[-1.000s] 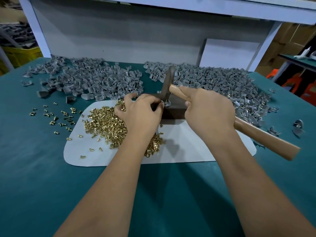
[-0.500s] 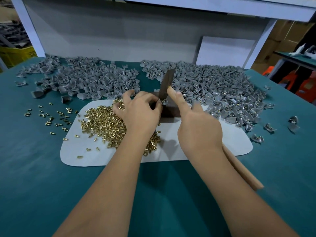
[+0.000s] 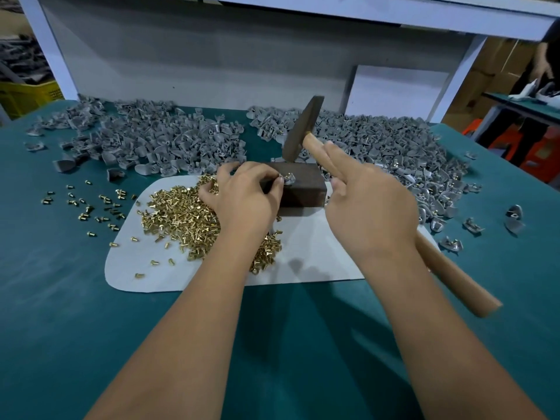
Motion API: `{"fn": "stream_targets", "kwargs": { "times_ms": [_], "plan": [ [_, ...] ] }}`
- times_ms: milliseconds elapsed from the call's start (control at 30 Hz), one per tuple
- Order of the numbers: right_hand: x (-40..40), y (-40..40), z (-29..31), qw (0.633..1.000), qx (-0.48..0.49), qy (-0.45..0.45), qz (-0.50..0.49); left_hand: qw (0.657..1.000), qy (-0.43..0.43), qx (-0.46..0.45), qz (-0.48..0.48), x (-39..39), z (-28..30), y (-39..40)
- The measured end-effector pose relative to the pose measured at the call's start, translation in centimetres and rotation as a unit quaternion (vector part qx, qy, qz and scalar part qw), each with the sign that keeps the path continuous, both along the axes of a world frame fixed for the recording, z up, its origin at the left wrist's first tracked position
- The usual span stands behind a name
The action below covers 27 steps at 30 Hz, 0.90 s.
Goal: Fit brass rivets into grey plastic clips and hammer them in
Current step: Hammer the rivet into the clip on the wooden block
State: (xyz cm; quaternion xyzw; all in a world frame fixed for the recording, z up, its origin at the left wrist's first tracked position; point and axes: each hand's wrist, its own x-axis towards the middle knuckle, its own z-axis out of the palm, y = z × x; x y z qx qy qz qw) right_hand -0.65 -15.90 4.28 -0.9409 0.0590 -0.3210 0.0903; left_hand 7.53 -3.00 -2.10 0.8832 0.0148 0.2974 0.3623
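Clip with a brass rivet sits on the dark block, pinched by my left hand. My right hand at 3 o'clock grips the hammer, forefinger extended. Rivets pile at 9 o'clock on the bench.

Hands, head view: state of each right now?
Left hand: pinching a clip with rivet on the dark block.
Right hand: holding the hammer, raised, index and middle fingers extended.
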Motion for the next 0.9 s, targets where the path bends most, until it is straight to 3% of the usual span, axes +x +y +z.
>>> {"fn": "stream_targets", "kwargs": {
  "times_ms": [200,367,633,767,900],
  "plan": [
    [-0.4,-0.2,-0.3,1.0,0.005,0.017,-0.022,1.0,0.007,-0.012,0.0,0.2,-0.2,0.0],
    [-0.5,0.1,-0.8,0.996,-0.072,0.057,-0.011,1.0,0.007,-0.017,-0.014,0.4,-0.3,0.3],
    [-0.2,0.2,0.6,0.997,-0.037,-0.058,-0.024,1.0,0.004,-0.016,0.001,0.1,-0.3,0.0],
    [-0.1,0.3,-0.3,0.996,-0.073,0.055,0.003,1.0,0.02,-0.017,-0.008,0.2,-0.2,0.3],
    [0.6,0.0,1.0,0.997,-0.067,-0.009,-0.021,1.0,0.017,-0.016,0.006,0.2,-0.3,0.1]
  ]
}}
